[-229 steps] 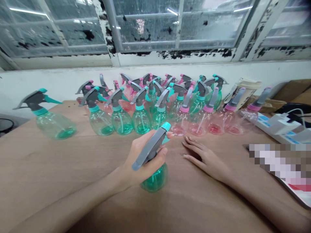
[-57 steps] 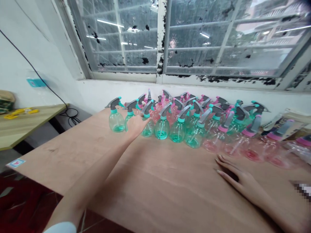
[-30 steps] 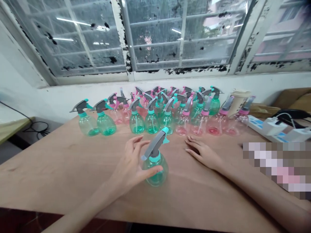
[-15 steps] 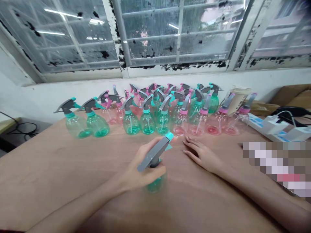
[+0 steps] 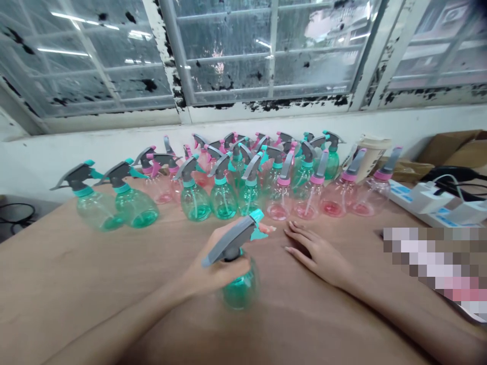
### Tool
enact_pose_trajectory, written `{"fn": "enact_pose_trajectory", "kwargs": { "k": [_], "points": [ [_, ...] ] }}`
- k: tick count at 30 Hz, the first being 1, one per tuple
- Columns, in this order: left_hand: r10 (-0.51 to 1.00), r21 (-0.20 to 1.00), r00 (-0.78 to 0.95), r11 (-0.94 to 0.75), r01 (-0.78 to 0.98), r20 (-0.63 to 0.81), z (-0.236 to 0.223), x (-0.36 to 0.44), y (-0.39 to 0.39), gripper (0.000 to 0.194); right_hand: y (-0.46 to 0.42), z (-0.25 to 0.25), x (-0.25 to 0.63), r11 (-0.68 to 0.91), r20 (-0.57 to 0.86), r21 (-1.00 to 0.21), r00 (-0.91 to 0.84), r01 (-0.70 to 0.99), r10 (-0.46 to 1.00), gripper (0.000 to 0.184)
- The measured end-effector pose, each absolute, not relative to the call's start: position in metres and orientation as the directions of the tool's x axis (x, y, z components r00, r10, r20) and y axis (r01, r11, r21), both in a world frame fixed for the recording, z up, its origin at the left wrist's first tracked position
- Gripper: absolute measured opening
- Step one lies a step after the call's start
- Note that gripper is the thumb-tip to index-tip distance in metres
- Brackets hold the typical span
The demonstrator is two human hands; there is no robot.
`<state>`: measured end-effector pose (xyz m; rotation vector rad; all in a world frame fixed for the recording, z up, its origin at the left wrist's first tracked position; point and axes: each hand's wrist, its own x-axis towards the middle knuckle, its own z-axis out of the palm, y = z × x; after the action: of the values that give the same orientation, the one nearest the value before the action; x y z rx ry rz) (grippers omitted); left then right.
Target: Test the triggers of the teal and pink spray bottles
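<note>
My left hand (image 5: 218,263) is wrapped round the neck of a green spray bottle (image 5: 240,289) with a grey and turquoise trigger head. The bottle is near the middle of the table, its nozzle pointing up and to the right; whether its base touches the wood I cannot tell. My right hand (image 5: 317,253) lies flat on the table with fingers spread, holding nothing. Just beyond both hands stand green spray bottles (image 5: 223,200) and pink spray bottles (image 5: 279,205) in rows, all with grey trigger heads.
At far left two green spray bottles (image 5: 137,209) stand together. A white power strip (image 5: 413,203) with plugs lies at right, near a paper cup (image 5: 375,152) and a cardboard box (image 5: 456,149). A blurred-out flat object (image 5: 433,268) is at the right edge. Behind runs a barred window (image 5: 236,61).
The held spray bottle has shifted slightly left and turned, showing more of its green body. My right hand stays flat on the table. The view has swung a little to the right.
</note>
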<state>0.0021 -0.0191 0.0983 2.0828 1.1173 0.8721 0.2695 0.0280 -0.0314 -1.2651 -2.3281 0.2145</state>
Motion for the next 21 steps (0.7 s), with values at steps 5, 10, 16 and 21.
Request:
{"fn": "enact_pose_trajectory", "kwargs": {
  "k": [5, 10, 16, 21],
  "points": [
    [0.873, 0.830, 0.426, -0.410, 0.379, 0.237, 0.101, 0.008, -0.023, 0.030, 0.028, -0.032, 0.272, 0.546, 0.303, -0.378, -0.458, 0.748, 0.836, 0.056],
    [0.894, 0.808, 0.337, -0.423, 0.411, 0.296, 0.102, 0.014, -0.026, 0.007, 0.027, -0.030, 0.274, 0.542, 0.273, -0.372, -0.469, 0.754, 0.840, 0.057],
    [0.909, 0.767, 0.292, -0.410, 0.493, 0.298, 0.106, 0.013, -0.031, 0.013, 0.027, -0.028, 0.274, 0.537, 0.248, -0.362, -0.477, 0.762, 0.843, 0.058],
    [0.915, 0.810, 0.306, -0.381, 0.446, 0.262, 0.105, 0.011, -0.030, 0.031, 0.026, -0.027, 0.274, 0.521, 0.233, -0.370, -0.466, 0.769, 0.854, 0.059]
  ]
}}
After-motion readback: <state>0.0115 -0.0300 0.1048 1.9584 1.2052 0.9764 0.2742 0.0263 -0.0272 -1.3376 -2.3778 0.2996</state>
